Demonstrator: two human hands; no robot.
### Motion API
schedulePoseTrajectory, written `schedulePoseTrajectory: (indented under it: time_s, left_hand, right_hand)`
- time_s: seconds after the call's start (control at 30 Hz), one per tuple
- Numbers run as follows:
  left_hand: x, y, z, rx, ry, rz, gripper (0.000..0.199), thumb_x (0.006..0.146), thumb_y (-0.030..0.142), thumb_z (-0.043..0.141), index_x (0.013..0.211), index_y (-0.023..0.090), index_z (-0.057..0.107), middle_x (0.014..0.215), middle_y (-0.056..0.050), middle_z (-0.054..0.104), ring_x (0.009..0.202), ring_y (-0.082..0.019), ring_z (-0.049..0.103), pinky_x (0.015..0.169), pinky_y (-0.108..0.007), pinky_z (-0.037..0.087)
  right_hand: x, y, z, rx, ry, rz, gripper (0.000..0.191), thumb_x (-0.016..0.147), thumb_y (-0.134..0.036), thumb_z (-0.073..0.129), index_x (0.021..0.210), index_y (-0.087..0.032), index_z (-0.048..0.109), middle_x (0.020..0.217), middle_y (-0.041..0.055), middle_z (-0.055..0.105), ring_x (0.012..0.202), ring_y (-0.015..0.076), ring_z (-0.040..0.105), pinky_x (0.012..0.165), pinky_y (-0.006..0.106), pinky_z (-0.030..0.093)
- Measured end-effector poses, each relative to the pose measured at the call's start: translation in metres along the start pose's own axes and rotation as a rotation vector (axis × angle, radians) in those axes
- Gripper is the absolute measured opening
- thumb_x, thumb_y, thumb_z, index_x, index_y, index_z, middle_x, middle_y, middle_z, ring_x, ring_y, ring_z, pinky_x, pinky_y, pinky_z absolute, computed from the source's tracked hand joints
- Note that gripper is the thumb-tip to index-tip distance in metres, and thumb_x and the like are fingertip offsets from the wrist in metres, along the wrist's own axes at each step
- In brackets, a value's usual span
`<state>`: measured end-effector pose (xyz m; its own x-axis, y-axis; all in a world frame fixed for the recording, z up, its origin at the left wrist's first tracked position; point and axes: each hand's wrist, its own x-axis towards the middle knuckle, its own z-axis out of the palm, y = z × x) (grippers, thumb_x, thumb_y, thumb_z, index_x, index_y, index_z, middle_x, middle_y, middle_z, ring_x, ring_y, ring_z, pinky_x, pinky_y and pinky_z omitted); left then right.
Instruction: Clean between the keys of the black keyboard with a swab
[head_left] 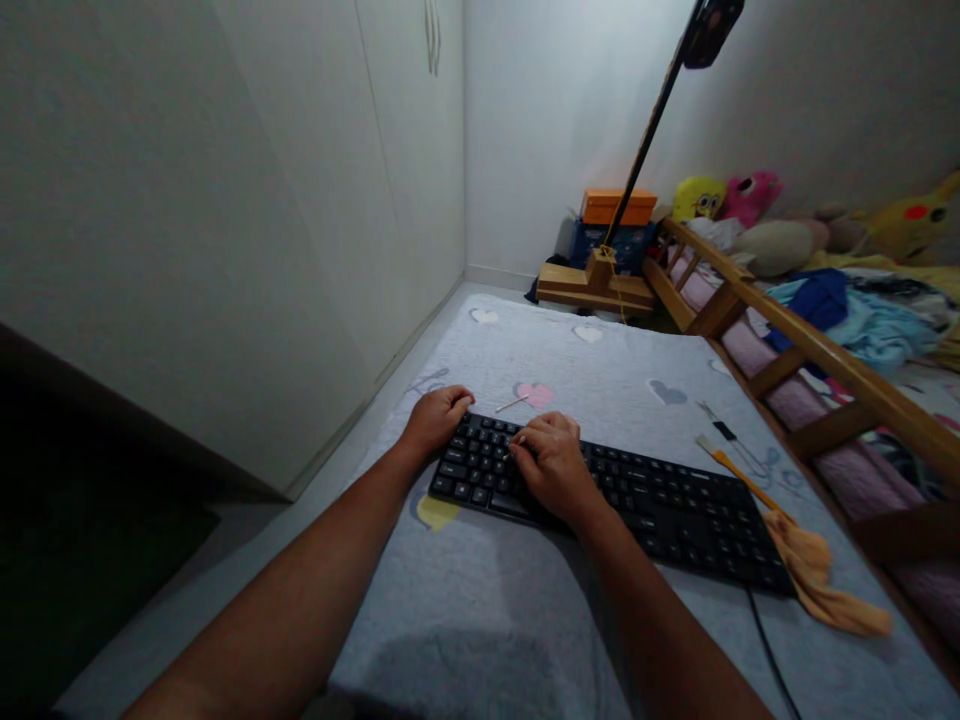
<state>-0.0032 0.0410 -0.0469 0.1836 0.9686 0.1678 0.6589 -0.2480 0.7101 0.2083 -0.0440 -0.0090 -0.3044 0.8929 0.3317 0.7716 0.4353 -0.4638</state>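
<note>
A black keyboard (686, 520) lies slantwise on the pale blue, heart-patterned cloth (480, 600). At its upper left corner, my left hand (437, 418) is closed with fingers curled against the edge, steadying it. My right hand (553, 462) is over the left-middle keys, fingers pinched. A small whitish tip shows at the fingertips, looking like the end of a cotton swab; the rest is hidden in the hand. Just beyond the keyboard, between the hands, another cotton swab (512, 403) lies on the cloth.
Right of the keyboard lie an orange-handled brush (731, 468), a thin tool with a black band (724, 431) and an orange cloth (814, 570). A black cable (769, 640) runs toward me. A wooden bed rail (840, 340) borders the right, a pale cabinet (322, 200) the left.
</note>
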Motion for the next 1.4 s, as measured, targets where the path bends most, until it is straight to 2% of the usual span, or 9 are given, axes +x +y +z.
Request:
schedulePoseTrajectory:
  time_s: [0.37, 0.93, 1.4]
  left_hand:
    - [0.0002, -0.0013, 0.0003, -0.009, 0.0, -0.001, 0.033, 0.087, 0.037, 0.045, 0.09, 0.019, 0.073, 0.093, -0.006, 0.076, 0.091, -0.023, 0.068, 0.085, -0.033, 0.048]
    - [0.0, -0.0006, 0.0008, 0.008, -0.002, 0.016, 0.034, 0.088, 0.038, 0.044, 0.089, 0.019, 0.072, 0.094, -0.007, 0.076, 0.091, -0.023, 0.068, 0.086, -0.033, 0.048]
    - [0.0004, -0.0008, -0.0001, 0.006, 0.0, 0.008, 0.034, 0.087, 0.037, 0.045, 0.091, 0.019, 0.073, 0.094, -0.007, 0.076, 0.091, -0.023, 0.068, 0.087, -0.033, 0.049]
  right_hand:
    - [0.0016, 0.0055, 0.0051, 0.003, 0.053, 0.011, 0.014, 0.092, -0.02, 0.06, 0.083, -0.021, 0.071, 0.088, 0.0031, 0.072, 0.098, 0.0218, 0.053, 0.097, 0.043, 0.028]
    - [0.0056, -0.0007, 0.008, 0.087, 0.011, 0.011, 0.014, 0.093, -0.021, 0.061, 0.086, -0.024, 0.074, 0.093, 0.0011, 0.075, 0.101, 0.0222, 0.052, 0.1, 0.044, 0.026]
    - [-0.0006, 0.0046, 0.0014, 0.024, 0.059, 0.013, 0.017, 0.091, -0.02, 0.061, 0.08, -0.023, 0.073, 0.085, 0.0029, 0.073, 0.098, 0.0227, 0.053, 0.097, 0.044, 0.027]
